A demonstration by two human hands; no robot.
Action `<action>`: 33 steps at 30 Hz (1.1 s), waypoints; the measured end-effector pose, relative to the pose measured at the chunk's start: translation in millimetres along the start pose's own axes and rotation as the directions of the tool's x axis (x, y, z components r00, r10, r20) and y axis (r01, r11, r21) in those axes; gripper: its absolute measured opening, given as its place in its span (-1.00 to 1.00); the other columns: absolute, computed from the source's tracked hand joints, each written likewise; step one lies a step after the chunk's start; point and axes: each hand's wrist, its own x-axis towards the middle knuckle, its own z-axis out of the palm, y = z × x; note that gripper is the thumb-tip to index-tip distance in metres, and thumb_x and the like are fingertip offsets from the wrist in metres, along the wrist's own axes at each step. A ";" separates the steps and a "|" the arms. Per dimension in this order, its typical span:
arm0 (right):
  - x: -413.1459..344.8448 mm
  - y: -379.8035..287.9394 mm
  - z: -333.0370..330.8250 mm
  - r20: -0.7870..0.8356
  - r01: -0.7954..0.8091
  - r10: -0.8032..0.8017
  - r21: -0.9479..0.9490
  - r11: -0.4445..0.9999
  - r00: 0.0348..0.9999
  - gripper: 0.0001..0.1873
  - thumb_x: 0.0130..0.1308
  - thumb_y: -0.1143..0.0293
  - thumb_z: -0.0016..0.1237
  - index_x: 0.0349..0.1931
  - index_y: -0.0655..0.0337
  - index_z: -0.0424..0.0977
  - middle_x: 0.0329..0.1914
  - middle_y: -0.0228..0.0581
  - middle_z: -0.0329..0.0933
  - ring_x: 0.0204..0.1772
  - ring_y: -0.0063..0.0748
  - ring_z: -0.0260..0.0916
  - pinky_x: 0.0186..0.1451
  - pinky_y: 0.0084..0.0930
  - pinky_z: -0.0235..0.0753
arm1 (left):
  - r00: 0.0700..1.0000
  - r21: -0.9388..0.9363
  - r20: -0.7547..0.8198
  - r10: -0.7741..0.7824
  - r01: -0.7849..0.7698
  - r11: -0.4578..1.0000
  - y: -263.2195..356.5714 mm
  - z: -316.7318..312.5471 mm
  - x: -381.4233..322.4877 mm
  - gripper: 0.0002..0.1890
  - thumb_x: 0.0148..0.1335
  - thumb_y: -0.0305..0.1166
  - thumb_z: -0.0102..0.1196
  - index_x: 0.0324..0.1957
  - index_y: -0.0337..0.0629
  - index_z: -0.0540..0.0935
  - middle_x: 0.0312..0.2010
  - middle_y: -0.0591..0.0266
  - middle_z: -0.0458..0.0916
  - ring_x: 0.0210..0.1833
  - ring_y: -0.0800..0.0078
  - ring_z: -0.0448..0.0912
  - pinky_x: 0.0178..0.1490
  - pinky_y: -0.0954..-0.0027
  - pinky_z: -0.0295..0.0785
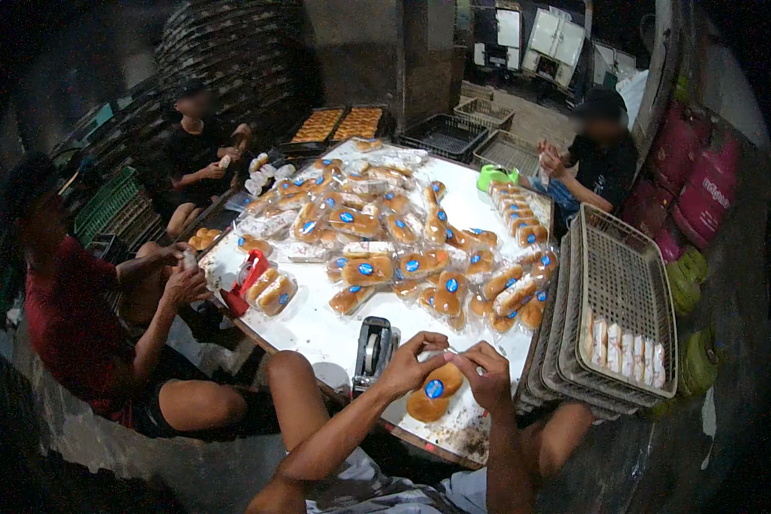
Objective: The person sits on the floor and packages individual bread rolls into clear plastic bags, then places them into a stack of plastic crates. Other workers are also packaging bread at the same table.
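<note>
Both my hands meet over a clear plastic bag of bread buns with a round blue label, at the near edge of the white table. The fingertips of my left hand pinch the bag's top end. From the other side, my right hand grips the same end, thumb close to the left thumb. A black tape dispenser stands left of my left hand. Beyond lies a wide heap of bagged buns. Two bagged rolls rest beside a red tape dispenser on the left.
Stacked plastic crates stand at the right, with wrapped rolls in the top one. A green dispenser and a row of buns are at the far right. Co-workers sit left, far left and far right. Trays of buns stand behind.
</note>
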 end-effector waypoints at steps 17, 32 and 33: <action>-58.0 -23.3 68.4 -0.089 -0.223 0.386 0.689 0.689 0.918 -0.66 0.50 0.17 -0.01 0.09 0.22 0.46 -0.01 -0.28 0.56 0.06 -0.34 0.52 0.15 -0.33 0.50 | 0.898 0.254 -0.113 0.426 -0.388 0.886 27.0 9.9 -30.3 -0.72 0.23 -0.36 0.21 -0.11 -0.31 0.53 -0.15 0.04 0.51 -0.07 0.13 0.56 0.01 0.18 0.47; -62.9 1.1 152.8 0.219 -0.707 0.709 0.480 0.519 0.670 -0.31 0.41 -0.12 0.09 0.21 0.36 0.40 0.08 -0.09 0.50 0.11 -0.17 0.49 0.17 -0.27 0.46 | 0.965 0.126 -0.223 0.136 -0.109 0.986 35.3 -84.7 -150.3 -0.25 0.15 -0.26 0.34 0.36 -0.26 0.36 0.10 0.11 0.46 0.20 0.31 0.41 0.32 0.29 0.28; -58.1 9.2 162.1 0.252 -0.769 0.753 0.427 0.476 0.607 -0.36 0.40 -0.12 0.11 0.05 0.42 0.53 -0.07 -0.17 0.58 0.02 -0.22 0.53 0.10 -0.29 0.48 | 0.957 0.162 -0.236 0.167 -0.131 0.978 39.7 -91.0 -148.8 -0.25 0.16 -0.27 0.32 0.37 -0.28 0.35 0.06 0.12 0.45 0.13 0.34 0.42 0.29 0.30 0.30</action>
